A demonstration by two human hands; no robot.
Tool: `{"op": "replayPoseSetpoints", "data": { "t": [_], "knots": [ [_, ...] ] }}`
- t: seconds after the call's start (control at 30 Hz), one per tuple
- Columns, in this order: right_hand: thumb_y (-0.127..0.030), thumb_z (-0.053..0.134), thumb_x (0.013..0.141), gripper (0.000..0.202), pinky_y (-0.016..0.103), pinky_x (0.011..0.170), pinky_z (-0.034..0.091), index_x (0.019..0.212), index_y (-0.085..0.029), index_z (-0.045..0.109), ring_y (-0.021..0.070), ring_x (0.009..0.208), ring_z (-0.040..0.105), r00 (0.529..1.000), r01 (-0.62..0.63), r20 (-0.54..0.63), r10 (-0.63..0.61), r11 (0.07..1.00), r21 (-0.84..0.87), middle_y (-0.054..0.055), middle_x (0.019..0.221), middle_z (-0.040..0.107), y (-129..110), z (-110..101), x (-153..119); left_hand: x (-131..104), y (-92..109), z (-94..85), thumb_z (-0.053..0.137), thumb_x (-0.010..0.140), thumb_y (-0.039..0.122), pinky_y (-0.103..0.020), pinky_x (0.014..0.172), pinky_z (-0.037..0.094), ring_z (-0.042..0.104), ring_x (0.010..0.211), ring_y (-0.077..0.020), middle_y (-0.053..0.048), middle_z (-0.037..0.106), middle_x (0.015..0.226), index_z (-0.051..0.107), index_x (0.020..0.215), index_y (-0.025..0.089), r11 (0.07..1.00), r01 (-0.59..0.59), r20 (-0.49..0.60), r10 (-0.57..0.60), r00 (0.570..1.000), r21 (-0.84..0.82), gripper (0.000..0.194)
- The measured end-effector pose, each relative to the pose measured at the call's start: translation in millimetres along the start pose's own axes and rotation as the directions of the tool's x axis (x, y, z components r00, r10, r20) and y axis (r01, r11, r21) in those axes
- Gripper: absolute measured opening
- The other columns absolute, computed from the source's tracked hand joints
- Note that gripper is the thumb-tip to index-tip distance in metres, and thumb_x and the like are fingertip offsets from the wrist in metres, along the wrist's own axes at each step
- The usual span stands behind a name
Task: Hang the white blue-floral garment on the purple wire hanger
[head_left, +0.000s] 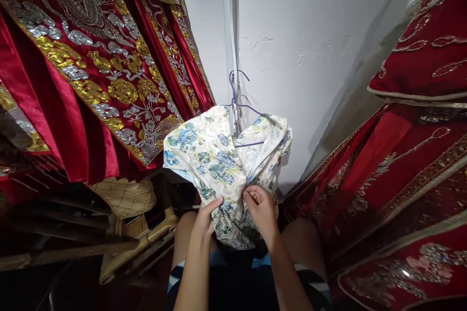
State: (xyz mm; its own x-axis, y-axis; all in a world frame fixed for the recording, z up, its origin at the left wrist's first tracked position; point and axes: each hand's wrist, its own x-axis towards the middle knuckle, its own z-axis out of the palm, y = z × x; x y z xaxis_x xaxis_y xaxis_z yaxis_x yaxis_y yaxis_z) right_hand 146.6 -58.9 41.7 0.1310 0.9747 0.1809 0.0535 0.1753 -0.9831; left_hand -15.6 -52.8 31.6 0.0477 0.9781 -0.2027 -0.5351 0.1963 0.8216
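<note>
A white garment [215,155] with blue and green flowers and short sleeves hangs in the centre on a thin purple hanger [233,92], whose hook is at a pale vertical rail. My left hand [207,214] grips the garment's lower left side, with the thumb on the front and the other fingers hidden behind the cloth. Higher and to the right, my right hand [260,204] pinches the front at the point where the V-neckline's overlapping edges meet. Below both hands the cloth is bunched over my lap.
Red embroidered garments hang at the left [120,77] and right [394,155]. Behind the hanger stand a white wall [292,24] and the vertical rail [229,14]. A wooden chair [164,223] with a quilted cushion [126,197] is at lower left.
</note>
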Motion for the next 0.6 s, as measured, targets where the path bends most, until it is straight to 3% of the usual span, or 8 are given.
{"op": "replayPoseSetpoints", "data": {
  "t": [0.1, 0.33, 0.47, 0.6],
  "knots": [
    [-0.046, 0.062, 0.089, 0.024, 0.031, 0.060, 0.047, 0.086, -0.022, 0.061, 0.0212, 0.066, 0.061, 0.999, 0.045, -0.017, -0.046, 0.999, -0.020, 0.003, 0.069, 0.062, 2.1, 1.7, 0.6, 1.8, -2.1, 6.6, 0.088, 0.050, 0.025, -0.043, 0.093, 0.059, 0.070, 0.110, -0.0350, -0.005, 0.077, 0.095, 0.071, 0.108, 0.025, 0.997, -0.045, -0.078, 0.040, 0.996, -0.059, 0.060],
    [-0.045, 0.061, 0.090, 0.022, 0.036, 0.066, 0.050, 0.085, -0.025, 0.068, 0.0251, 0.072, 0.065, 0.986, 0.051, -0.155, -0.055, 0.998, -0.030, 0.005, 0.073, 0.068, 6.0, -5.2, -2.5, 1.1, -1.9, 11.9, 0.089, 0.047, 0.018, -0.044, 0.095, 0.059, 0.069, 0.112, -0.0360, -0.006, 0.077, 0.100, 0.070, 0.111, 0.025, 0.996, -0.020, -0.097, 0.012, 0.995, -0.082, 0.067],
    [-0.042, 0.066, 0.088, 0.019, 0.037, 0.071, 0.053, 0.092, -0.025, 0.070, 0.0264, 0.079, 0.069, 0.987, 0.042, -0.157, -0.045, 0.999, -0.024, 0.006, 0.079, 0.072, 6.6, -5.9, -2.0, 0.5, 1.3, 6.6, 0.091, 0.044, 0.021, -0.046, 0.095, 0.058, 0.068, 0.112, -0.0385, -0.009, 0.077, 0.105, 0.073, 0.102, 0.022, 0.986, 0.066, -0.056, -0.076, 0.996, -0.154, 0.060],
    [-0.037, 0.068, 0.086, 0.015, 0.033, 0.066, 0.053, 0.093, -0.023, 0.068, 0.0231, 0.072, 0.068, 0.982, 0.110, -0.148, -0.119, 0.992, -0.067, 0.003, 0.071, 0.069, 5.9, -5.8, -1.5, -0.2, 2.1, 6.3, 0.088, 0.047, 0.020, -0.047, 0.095, 0.057, 0.069, 0.111, -0.0394, -0.010, 0.077, 0.100, 0.074, 0.097, 0.020, 0.973, 0.111, -0.006, -0.114, 0.993, -0.200, 0.051]
  ]
}}
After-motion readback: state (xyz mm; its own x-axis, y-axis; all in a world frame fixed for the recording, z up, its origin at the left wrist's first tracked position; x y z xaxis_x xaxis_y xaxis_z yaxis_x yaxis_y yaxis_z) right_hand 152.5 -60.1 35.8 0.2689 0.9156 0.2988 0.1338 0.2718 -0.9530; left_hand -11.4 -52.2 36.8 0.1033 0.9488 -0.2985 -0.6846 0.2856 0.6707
